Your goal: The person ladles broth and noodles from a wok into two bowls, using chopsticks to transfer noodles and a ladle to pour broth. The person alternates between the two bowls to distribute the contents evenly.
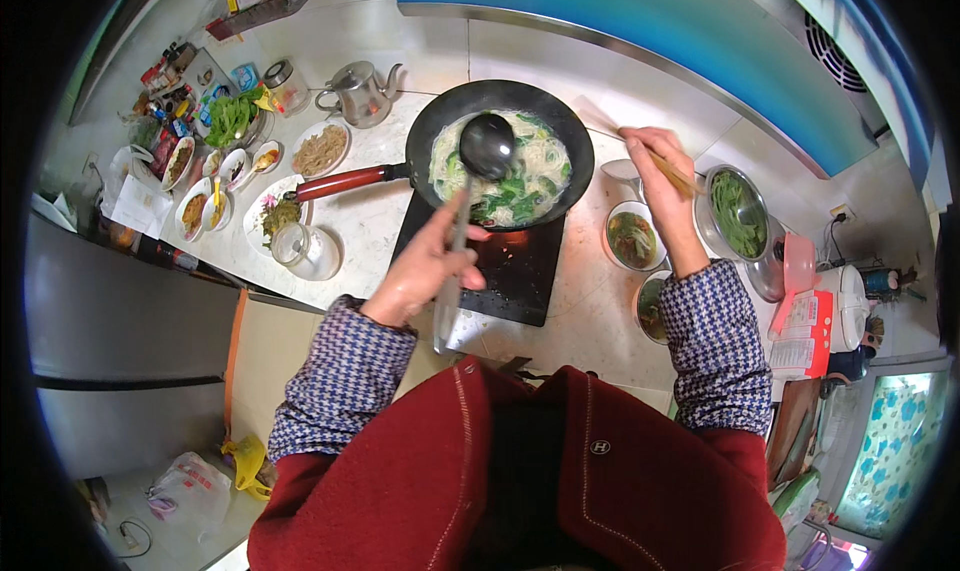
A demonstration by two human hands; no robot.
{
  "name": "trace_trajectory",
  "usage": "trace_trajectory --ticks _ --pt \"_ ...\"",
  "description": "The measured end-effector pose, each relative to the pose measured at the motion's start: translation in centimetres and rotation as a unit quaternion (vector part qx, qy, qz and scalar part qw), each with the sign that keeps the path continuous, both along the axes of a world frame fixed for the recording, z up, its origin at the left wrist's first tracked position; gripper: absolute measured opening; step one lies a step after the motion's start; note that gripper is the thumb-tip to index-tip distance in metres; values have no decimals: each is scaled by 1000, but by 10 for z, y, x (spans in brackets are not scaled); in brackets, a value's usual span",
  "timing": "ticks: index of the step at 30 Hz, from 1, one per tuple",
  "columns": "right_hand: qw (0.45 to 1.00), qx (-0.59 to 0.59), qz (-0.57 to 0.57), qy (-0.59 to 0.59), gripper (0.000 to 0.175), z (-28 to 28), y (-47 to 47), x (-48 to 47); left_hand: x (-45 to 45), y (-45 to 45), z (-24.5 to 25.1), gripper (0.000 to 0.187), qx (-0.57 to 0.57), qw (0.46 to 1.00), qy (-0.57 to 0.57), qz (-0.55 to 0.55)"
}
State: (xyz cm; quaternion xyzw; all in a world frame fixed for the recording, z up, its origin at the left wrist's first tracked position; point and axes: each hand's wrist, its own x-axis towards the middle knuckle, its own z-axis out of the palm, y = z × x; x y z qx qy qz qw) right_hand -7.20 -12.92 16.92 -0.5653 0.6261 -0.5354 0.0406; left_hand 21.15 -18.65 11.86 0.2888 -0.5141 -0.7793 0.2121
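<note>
A black wok (427, 132) with a reddish wooden handle (341, 184) sits on the black cooktop (517, 289). In it are pale noodles (551, 154) and green leaves (517, 196) in broth. My left hand (431, 263) grips the handle of a ladle (487, 147), whose dark bowl is over the noodles. Right of the wok, my right hand (660, 173) holds wooden chopsticks (675, 175), their far ends blurred by the wok's side. Below that hand stands a bowl of seasoned broth (632, 235). A second bowl (651, 308) is partly covered by my right sleeve.
A metal basin of greens (736, 214) stands at right. On the left counter are a metal kettle (364, 94), a plate of shredded food (321, 149), a glass jar (307, 250) and several small condiment dishes. The range hood (637, 30) overhangs the back.
</note>
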Motion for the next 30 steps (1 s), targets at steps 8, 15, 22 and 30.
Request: trace_trajectory --ticks 8,15,22,30 --pt "978 134 158 -27 17 -68 -35 50 47 -45 -12 49 78 996 36 28" --pt "959 143 146 -198 11 -87 -50 63 49 -44 -29 47 97 995 28 26" --pt "963 168 144 -156 14 -105 -63 64 48 -49 -34 47 101 994 31 25" --pt "964 35 99 -245 16 -58 -61 62 40 -48 -40 45 101 994 14 33"
